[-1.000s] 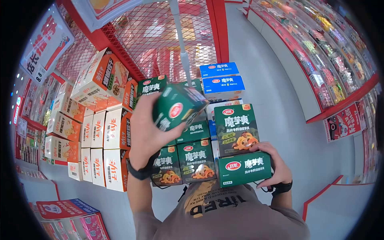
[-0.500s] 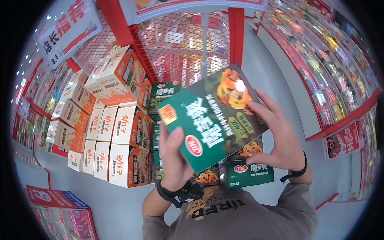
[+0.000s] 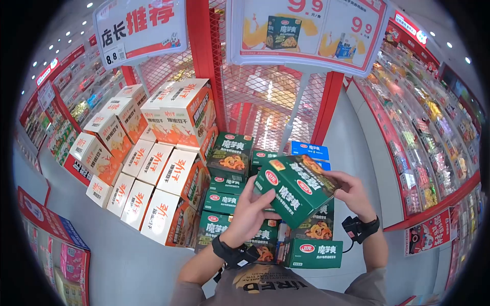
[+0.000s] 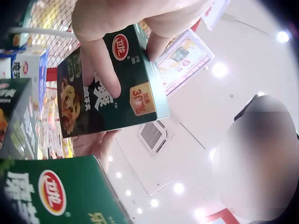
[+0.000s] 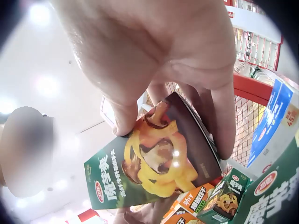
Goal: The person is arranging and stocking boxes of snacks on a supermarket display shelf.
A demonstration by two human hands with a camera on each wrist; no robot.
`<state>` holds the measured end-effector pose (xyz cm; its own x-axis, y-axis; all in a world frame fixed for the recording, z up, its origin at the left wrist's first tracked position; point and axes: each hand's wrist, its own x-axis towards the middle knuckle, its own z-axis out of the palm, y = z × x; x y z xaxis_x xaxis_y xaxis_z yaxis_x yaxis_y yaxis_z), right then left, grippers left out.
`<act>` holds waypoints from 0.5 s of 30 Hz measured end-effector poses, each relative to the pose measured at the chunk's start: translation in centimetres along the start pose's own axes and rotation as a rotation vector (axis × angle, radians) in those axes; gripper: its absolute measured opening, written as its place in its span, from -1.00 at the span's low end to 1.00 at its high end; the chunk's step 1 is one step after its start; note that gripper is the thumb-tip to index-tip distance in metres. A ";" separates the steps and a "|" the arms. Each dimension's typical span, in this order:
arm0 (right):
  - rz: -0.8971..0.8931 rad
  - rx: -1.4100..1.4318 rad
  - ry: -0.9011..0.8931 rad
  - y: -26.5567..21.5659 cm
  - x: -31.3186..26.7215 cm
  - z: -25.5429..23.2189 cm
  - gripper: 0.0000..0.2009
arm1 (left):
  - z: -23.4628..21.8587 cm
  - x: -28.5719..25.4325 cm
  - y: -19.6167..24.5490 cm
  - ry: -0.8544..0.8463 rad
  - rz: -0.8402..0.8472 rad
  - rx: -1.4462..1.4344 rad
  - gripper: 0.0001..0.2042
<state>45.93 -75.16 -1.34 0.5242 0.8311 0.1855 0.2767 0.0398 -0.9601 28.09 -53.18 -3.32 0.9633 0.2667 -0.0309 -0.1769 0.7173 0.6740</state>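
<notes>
A green snack box [image 3: 290, 200] with a red oval logo and a noodle-like food picture is held up between both hands, tilted, above the stacked green boxes. My left hand [image 3: 250, 214] grips its left end; in the left wrist view its fingers [image 4: 105, 70] lie across the printed front. The right hand [image 3: 353, 195] holds the opposite end, and in the right wrist view the thumb [image 5: 125, 116] presses the pictured face while other fingers reach round the far edge. Beneath the hands, another green box [image 3: 315, 253] lies at the front right of the stack.
White-and-orange boxes [image 3: 168, 217] are stacked at the left. Blue boxes [image 3: 310, 149] stand behind the held box. A sign pole [image 3: 295, 115] rises before the red mesh panel [image 3: 245, 109], with price signs [image 3: 309, 33] overhead. Shelves [image 3: 421, 163] line the right side.
The left hand brought the green box from over the stack; the right hand left the front-right box and took hold too. Since then the box has turned and tilted, and the head view has risen.
</notes>
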 end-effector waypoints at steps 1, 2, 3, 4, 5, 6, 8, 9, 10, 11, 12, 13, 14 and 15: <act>0.055 0.005 0.018 -0.1 0.4 0.3 -0.54 | -0.4 -0.4 0.2 0.029 0.029 0.016 -0.62; 0.084 -0.046 0.036 0.0 0.8 0.5 -0.56 | -0.9 -0.8 0.4 0.058 0.056 0.031 -0.65; 0.119 -0.095 0.057 0.3 1.2 0.7 -0.58 | -1.2 -1.1 0.6 0.075 0.070 0.009 -0.69; 0.161 -0.151 0.059 0.0 1.9 1.1 -0.59 | -1.7 -1.0 0.4 0.058 0.069 -0.019 -0.72; 0.166 -0.295 0.042 -0.9 2.8 1.8 -0.67 | -2.1 -1.1 0.3 0.112 0.091 -0.005 -0.74; 0.035 -0.507 0.038 -1.0 3.7 2.6 -0.68 | -2.5 -1.3 0.1 0.168 0.114 0.010 -0.76; -0.230 -0.932 0.022 -0.4 5.1 3.7 -0.70 | -3.4 -1.4 -0.7 0.269 0.138 -0.001 -0.79; -0.295 -0.878 -0.106 0.5 5.9 4.0 -0.53 | -4.0 -1.1 -1.0 0.323 0.154 -0.009 -0.80; -0.257 -0.796 -0.163 0.7 6.0 4.3 -0.44 | -4.6 -0.7 -1.1 0.340 0.177 -0.008 -0.81; -0.215 -0.712 -0.226 0.4 6.0 5.1 -0.34 | -5.3 -0.4 -1.4 0.363 0.197 -0.013 -0.81; -0.171 -0.627 -0.289 0.3 6.1 6.0 -0.24 | -6.0 -0.2 -1.9 0.387 0.216 -0.019 -0.81; -0.323 -0.699 -0.313 1.0 7.4 6.7 -0.11 | -6.6 -0.1 -2.5 0.391 0.235 0.007 -0.81; -0.226 -0.725 -0.288 0.7 7.9 7.4 -0.13 | -6.3 -0.2 -2.4 0.389 0.233 0.004 -0.82; -0.131 -0.749 -0.261 0.3 8.3 7.9 -0.16 | -5.8 -0.3 -1.9 0.386 0.233 0.002 -0.83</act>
<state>43.98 -63.82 -1.75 0.2704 0.9521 0.1431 0.8385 -0.1599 -0.5210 27.01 -50.86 -8.88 0.7519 0.6417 -0.1513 -0.3789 0.6084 0.6973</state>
